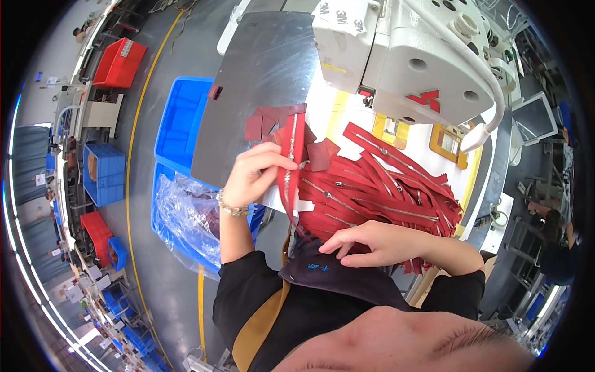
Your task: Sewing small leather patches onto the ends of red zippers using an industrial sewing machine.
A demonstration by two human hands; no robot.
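Observation:
A red zipper (292, 137) with silver metal teeth stands nearly lengthwise at the left end of a heap of similar red zippers (378, 195). My left hand (259, 170) is closed on its edge, thumb and index finger together near the middle of the strip. Beneath and behind it lie several dark red, leather-like pieces (268, 119). My right hand (378, 243) hovers at the near side of the heap, over my dark apron (338, 279). Its fingers are bent but apart, and I see nothing in them.
A white sewing machine (427, 65) rises behind the heap, with yellow-framed parts (449, 146) on its bed. A grey metal tabletop (266, 62) extends to the left. Beside it on the floor stand blue bins (180, 124), the nearer holding clear plastic (186, 208).

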